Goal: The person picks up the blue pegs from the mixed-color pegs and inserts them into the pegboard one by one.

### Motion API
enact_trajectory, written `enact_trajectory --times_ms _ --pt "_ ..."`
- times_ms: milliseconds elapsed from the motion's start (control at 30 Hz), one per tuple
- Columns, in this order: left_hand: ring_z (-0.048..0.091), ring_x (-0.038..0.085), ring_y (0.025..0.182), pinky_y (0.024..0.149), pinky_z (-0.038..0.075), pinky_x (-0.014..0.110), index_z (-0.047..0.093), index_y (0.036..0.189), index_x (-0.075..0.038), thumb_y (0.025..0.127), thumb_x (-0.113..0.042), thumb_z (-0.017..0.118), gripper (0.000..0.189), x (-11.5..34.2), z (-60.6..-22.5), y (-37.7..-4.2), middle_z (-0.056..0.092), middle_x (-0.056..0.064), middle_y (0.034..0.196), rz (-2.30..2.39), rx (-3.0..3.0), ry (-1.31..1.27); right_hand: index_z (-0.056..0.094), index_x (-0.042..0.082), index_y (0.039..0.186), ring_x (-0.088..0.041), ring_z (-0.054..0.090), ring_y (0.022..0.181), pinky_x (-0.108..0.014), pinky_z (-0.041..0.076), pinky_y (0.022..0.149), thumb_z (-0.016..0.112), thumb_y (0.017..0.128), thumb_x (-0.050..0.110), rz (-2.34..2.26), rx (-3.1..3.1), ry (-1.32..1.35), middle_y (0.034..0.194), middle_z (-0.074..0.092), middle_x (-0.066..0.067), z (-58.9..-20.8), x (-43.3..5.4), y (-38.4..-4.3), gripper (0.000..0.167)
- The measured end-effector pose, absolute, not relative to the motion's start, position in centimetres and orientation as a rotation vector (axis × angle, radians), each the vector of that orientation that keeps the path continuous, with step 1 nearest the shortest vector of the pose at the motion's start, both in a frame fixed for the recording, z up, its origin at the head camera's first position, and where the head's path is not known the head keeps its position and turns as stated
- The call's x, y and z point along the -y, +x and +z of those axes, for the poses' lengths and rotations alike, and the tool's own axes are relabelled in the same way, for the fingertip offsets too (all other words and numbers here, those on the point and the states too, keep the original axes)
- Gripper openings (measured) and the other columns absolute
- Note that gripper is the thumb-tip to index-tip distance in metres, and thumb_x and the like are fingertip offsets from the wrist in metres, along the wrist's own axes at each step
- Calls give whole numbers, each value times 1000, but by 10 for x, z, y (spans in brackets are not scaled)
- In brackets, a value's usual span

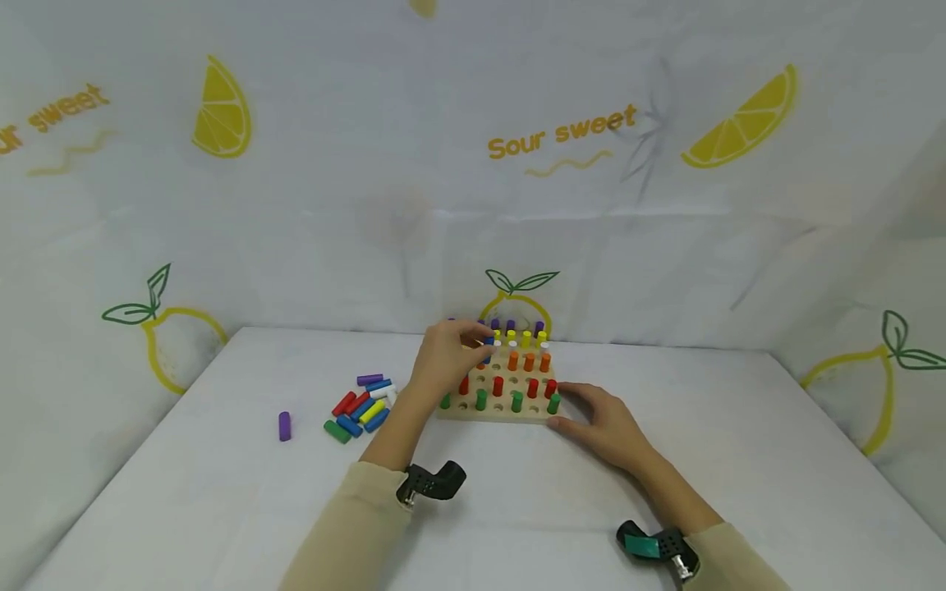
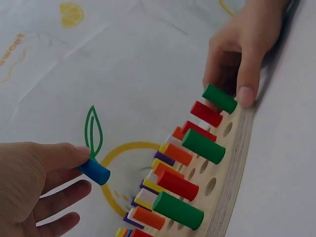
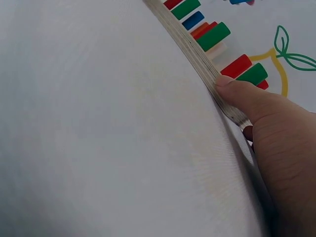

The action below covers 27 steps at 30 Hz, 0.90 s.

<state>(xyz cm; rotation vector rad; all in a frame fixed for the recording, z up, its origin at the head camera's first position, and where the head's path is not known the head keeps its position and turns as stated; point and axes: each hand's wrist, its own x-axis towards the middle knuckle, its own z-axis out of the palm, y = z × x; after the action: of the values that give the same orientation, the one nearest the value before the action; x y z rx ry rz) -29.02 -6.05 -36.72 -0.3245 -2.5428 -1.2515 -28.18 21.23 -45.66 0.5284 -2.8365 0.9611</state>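
My left hand (image 1: 442, 357) pinches a blue peg (image 2: 96, 172) between thumb and fingertips, its other fingers loosely bent. It hovers over the left part of a wooden pegboard (image 1: 502, 416), covering some of it in the head view. Across the board run rows of upright pegs, green in front, then red, orange, white, yellow and purple at the back, with several bare holes between them. At the board's right front corner, my right hand (image 1: 609, 427) grips the edge, thumb (image 3: 234, 89) on the front side, close to a green peg (image 1: 553, 404).
Left of the board lies a loose heap of red, blue, yellow, white, green and purple pegs (image 1: 371, 412). A single purple peg (image 1: 284, 426) lies farther left. Behind the white table (image 1: 199, 484) hangs a cloth printed with lemons (image 1: 222, 111).
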Motion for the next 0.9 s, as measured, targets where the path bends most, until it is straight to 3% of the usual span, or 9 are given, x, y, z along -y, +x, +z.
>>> enact_trajectory --times_ms 333,667,900 --pt "71 19 91 71 57 28 79 106 -12 90 -19 78 18 67 -380 -298 78 3 97 -1198 2589 -310 56 8 142 -39 48 141 -61 39 115 74 89 43 935 2853 518 145 59 -15 -455 -212 -280 66" --pt "73 20 92 81 60 33 78 107 -11 89 -19 78 20 72 -400 -305 78 4 102 -1235 2588 -291 56 8 143 -38 48 141 -61 39 115 74 89 44 951 2855 503 146 58 -15 -456 -210 -279 67" --pt "70 18 89 81 60 32 78 104 -9 89 -19 79 18 71 -410 -309 77 5 99 -1285 2539 -330 56 8 143 -39 48 141 -61 39 114 74 88 44 939 2856 507 146 58 -15 -454 -209 -278 67"
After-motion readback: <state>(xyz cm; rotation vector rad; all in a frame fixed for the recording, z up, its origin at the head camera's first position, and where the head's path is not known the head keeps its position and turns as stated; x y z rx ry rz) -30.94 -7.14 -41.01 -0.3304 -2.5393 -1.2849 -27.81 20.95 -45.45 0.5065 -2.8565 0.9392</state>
